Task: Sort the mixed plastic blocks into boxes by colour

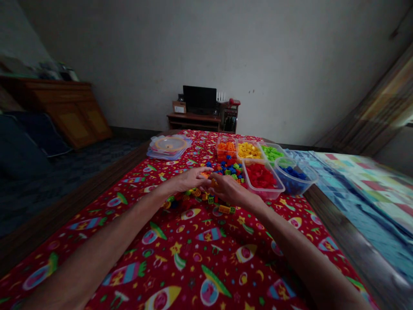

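Both my arms reach forward over a table covered with a red patterned cloth (193,258). My left hand (190,178) and my right hand (227,189) meet above a pile of small mixed-colour building bricks (226,170). The fingers of both hands are pinched together around a small orange piece (206,175), too small to see clearly. More loose bricks (226,209) lie under and beside my right wrist.
Clear tubs hold sorted bricks: orange (226,150), yellow (248,150), green (272,153), red (261,176), and a round bowl of blue (293,174). Stacked lids (169,145) lie far left. A patterned bed (364,185) lies right, a low TV stand (200,116) behind.
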A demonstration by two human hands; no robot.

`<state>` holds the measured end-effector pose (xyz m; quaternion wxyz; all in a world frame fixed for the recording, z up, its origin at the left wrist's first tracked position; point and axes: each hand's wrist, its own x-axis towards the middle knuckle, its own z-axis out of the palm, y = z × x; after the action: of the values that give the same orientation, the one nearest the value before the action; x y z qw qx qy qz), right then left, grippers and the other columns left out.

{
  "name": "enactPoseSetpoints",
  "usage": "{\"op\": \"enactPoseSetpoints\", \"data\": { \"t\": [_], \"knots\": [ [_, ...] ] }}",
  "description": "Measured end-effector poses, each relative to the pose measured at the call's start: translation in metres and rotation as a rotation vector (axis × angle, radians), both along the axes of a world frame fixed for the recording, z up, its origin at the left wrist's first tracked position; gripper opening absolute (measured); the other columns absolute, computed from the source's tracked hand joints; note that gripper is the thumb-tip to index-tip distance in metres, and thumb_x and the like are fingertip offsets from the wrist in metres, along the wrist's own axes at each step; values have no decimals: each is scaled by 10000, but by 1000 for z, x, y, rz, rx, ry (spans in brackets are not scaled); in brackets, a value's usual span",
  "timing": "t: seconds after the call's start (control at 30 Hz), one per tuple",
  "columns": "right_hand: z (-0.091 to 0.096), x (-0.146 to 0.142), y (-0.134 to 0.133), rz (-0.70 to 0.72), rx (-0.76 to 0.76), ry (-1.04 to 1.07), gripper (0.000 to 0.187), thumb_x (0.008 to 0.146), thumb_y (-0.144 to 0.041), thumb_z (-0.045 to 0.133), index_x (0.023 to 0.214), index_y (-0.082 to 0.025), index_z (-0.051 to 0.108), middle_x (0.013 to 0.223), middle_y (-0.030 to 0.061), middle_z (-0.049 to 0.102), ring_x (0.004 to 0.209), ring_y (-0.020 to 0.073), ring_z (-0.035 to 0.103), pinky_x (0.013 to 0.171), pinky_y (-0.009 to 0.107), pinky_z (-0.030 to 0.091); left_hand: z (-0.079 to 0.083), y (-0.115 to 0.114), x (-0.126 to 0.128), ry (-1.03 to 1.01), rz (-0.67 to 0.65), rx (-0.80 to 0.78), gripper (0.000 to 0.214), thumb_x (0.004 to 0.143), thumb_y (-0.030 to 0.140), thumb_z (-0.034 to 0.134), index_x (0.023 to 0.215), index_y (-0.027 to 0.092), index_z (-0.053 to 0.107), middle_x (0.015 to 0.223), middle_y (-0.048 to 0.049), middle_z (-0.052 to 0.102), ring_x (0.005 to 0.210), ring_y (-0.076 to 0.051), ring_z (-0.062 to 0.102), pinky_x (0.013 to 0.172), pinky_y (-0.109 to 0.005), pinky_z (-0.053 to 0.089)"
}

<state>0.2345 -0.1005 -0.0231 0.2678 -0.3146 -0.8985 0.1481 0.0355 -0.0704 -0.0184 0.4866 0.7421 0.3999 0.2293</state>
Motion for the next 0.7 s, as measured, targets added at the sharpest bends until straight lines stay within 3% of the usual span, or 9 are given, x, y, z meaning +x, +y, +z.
{"op": "enactPoseSetpoints", "data": {
  "t": [0.1, 0.2, 0.3, 0.4, 0.5, 0.7],
  "knots": [
    [4, 2, 6, -94, -63, 62, 263, 847, -226, 531, 1072, -113, 605, 768, 43, 628, 656, 115, 516, 624, 229, 359, 4, 0, -3, 93, 10, 74, 509, 762, 469, 591, 1143, 131, 577, 795, -51, 702, 710, -186, 646, 670, -290, 493],
    [11, 7, 16, -225, -244, 171, 242, 839, -236, 524, 1027, -114, 616, 671, -2, 589, 562, 92, 495, 561, 211, 367, 7, -2, -7, 340, -25, 238, 298, 740, 402, 591, 893, 156, 664, 801, -33, 693, 734, -185, 626, 670, -266, 468],
    [15, 10, 21, -243, -440, 273, 242, 846, -252, 504, 1023, -113, 594, 571, -49, 514, 448, 67, 433, 456, 186, 337, 6, -11, -2, 649, -97, 308, 238, 689, 333, 632, 865, 182, 686, 763, -10, 684, 662, -173, 602, 586, -239, 420],
    [15, 12, 21, -221, -539, 326, 209, 848, -235, 504, 1006, -121, 581, 525, -70, 476, 401, 56, 402, 398, 168, 304, 3, -21, 7, 807, -81, 411, 168, 699, 277, 614, 814, 182, 692, 743, -26, 672, 632, -172, 583, 540, -240, 374],
    [13, 12, 21, -221, -586, 327, 184, 852, -224, 511, 997, -133, 580, 534, -61, 502, 405, 63, 432, 396, 170, 328, 2, -19, 8, 767, -71, 477, 165, 729, 295, 584, 781, 177, 687, 731, -31, 662, 635, -172, 572, 559, -243, 372],
    [5, 11, 23, -174, -583, 217, 252, 823, -249, 580, 1055, -151, 579, 605, -46, 547, 467, 75, 472, 439, 180, 338, 3, 0, -2, 304, 31, 266, 342, 740, 468, 570, 798, 151, 683, 687, 7, 636, 632, -148, 549, 577, -223, 395]
  ]
}}
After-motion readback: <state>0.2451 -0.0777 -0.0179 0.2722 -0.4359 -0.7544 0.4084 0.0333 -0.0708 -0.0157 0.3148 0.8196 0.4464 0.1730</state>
